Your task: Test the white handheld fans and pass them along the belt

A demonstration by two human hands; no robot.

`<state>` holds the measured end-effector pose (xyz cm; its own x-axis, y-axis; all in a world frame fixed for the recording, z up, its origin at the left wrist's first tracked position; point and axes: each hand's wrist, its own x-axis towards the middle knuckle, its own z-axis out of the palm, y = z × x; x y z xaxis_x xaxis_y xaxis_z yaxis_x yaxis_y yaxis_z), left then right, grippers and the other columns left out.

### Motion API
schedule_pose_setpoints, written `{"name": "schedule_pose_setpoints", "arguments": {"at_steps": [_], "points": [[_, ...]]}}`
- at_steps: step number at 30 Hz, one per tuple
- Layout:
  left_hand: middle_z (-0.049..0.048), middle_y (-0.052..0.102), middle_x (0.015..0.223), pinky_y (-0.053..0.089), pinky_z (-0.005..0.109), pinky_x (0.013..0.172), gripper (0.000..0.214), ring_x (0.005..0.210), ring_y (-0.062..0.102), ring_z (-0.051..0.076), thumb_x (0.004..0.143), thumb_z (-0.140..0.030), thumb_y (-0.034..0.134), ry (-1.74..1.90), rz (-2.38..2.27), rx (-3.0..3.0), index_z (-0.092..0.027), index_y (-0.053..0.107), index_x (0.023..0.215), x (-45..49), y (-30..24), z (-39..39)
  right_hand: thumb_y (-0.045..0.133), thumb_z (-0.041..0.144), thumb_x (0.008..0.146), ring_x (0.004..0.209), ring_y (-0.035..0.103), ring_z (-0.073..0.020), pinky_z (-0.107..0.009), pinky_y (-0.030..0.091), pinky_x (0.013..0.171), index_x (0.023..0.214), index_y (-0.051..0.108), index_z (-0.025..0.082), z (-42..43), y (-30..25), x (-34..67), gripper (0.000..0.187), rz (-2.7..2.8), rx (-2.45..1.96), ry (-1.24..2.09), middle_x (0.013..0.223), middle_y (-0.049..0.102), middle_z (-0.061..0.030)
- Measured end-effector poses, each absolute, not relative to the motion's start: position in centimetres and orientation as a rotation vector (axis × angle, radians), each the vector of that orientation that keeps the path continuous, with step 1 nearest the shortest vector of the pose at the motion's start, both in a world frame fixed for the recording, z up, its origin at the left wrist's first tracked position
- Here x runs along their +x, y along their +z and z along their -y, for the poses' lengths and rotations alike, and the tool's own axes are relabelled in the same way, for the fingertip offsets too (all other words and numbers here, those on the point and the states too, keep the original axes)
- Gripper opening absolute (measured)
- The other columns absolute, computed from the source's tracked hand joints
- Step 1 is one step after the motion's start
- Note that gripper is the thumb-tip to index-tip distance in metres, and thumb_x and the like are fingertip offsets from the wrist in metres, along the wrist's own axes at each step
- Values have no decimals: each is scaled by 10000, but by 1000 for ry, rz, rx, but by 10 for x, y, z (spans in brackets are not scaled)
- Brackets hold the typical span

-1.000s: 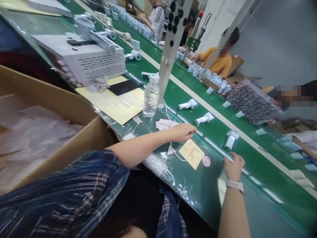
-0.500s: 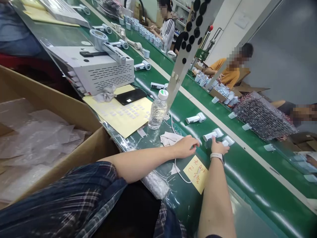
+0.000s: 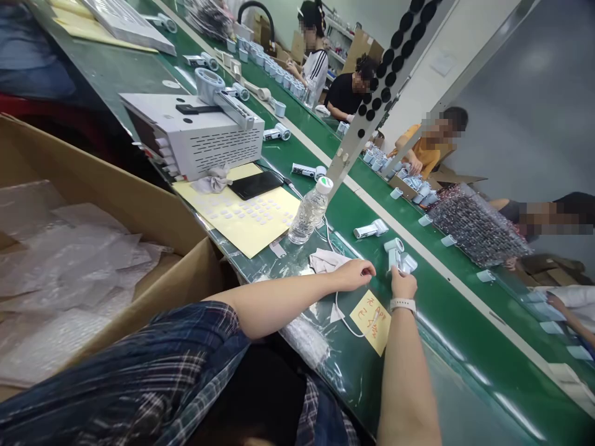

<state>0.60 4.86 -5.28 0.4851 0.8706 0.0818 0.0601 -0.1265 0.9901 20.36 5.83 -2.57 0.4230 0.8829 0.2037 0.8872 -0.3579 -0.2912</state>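
My right hand [image 3: 403,285], with a white watch band at the wrist, is closed around the handle of a pale blue-and-white handheld device with a round, ring-like head [image 3: 394,246]. A second such device [image 3: 409,263] lies right beside it on the green belt. My left hand [image 3: 360,272] hovers over the bench edge to the left, its fingers curled inward; whether anything is inside them is hidden. Below the hands lies a yellow note [image 3: 372,319] with red handwriting. A crumpled cloth [image 3: 325,260] lies under my left wrist.
Another device [image 3: 370,229] lies farther along the green belt [image 3: 465,316]. A water bottle [image 3: 309,214] stands by a metal post [image 3: 346,152]. Left are a yellow sheet [image 3: 253,238], a phone [image 3: 256,184], a grey-white box [image 3: 218,148] and a carton [image 3: 186,266] of plastic bags. Several co-workers sit opposite.
My right hand has taken hold of a device and its ring head now points up. The left hand has barely moved. The camera view has shifted slightly.
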Motion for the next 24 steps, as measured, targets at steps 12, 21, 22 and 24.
{"name": "schedule_pose_setpoints", "arguments": {"at_steps": [12,21,22,24], "points": [[80,738,898,536,392,945,370,837,699,192,883,-503,679,825,-426,371,-145,640,964,17,-51,-37,557,606,847,1443,397,-390,-524,348,1167,944,790,151,62,-31,144,521,1809,-1783,315,1568,416,-197],[58,722,802,549,333,777,354,716,687,169,777,-393,826,686,-426,504,-124,651,925,10,-54,-28,637,585,843,1140,684,-318,-496,541,977,1017,748,197,68,-23,165,440,1491,-1434,788,1270,708,-160],[59,721,802,545,333,777,363,720,688,171,759,-381,843,651,-422,523,-121,652,926,10,-56,-27,623,582,854,1027,721,-295,-461,574,896,999,738,191,68,-22,168,433,1435,-1436,806,1167,748,-150],[66,720,805,538,329,788,357,738,690,173,758,-375,844,581,-412,525,-111,656,909,11,-59,-26,570,570,879,777,723,-244,-381,573,721,874,710,181,67,-18,174,413,1376,-1592,718,884,774,-109]]}}
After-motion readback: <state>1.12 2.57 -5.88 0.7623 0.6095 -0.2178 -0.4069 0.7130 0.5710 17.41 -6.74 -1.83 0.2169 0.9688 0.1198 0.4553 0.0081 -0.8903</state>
